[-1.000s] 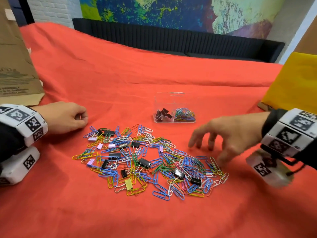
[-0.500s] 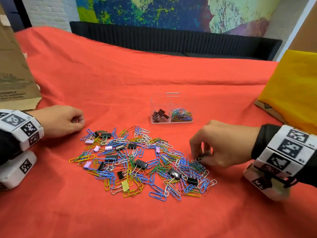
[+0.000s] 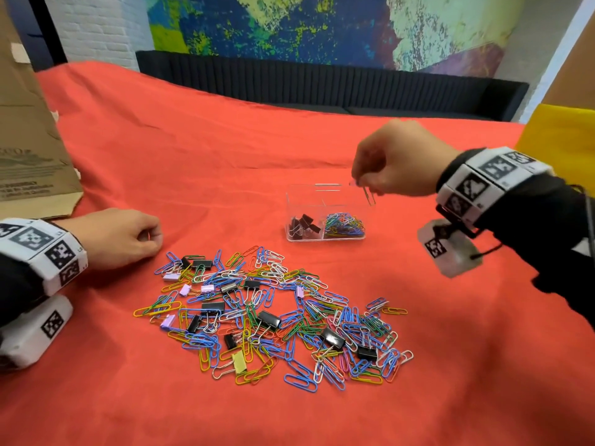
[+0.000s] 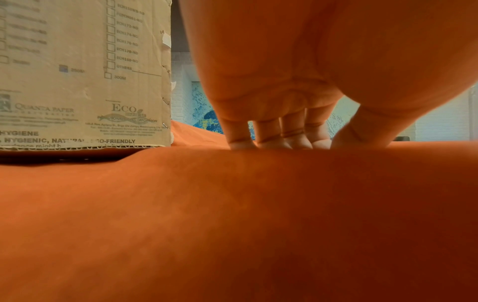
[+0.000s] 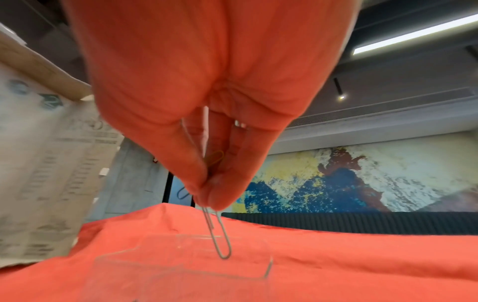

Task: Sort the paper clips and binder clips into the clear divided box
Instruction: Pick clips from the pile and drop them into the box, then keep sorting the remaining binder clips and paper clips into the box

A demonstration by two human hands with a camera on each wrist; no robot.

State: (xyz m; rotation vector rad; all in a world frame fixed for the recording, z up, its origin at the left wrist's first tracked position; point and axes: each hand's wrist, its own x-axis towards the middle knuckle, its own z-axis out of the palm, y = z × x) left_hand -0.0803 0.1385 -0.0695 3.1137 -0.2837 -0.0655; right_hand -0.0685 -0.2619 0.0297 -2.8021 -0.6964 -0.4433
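One clip in hand: my right hand (image 3: 391,162) pinches a silver paper clip (image 5: 220,233) between thumb and fingertip; it hangs straight down. A yellow clip and perhaps more seem tucked up among my fingers in the right wrist view, but I cannot count them.
Change: half a second ago this hand was down at the right edge of the heap, fingers closing on clips; now it is raised over the clear divided box (image 3: 325,239).
Position over box: the hanging clip sits above the right rear corner of the box, near the rim; I cannot tell whether it is fully inside the wall line.
Box contents: black binder clips (image 3: 302,224) in the left compartment, coloured paper clips (image 3: 344,224) in the right, so the right side is my target.
Left hand: my left hand (image 3: 119,238) rests on the red cloth (image 3: 225,149) beside the heap, fingers loosely curled, holding nothing, as it did a second ago.
Heap: the pile (image 3: 267,313) lies on the cloth in front of the box, mostly paper clips with black, lilac and one yellow binder clip mixed in.
Meaning: pick done, release comes next; most of the sorting remains.
Risk: a drop this near the rim may bounce outside.
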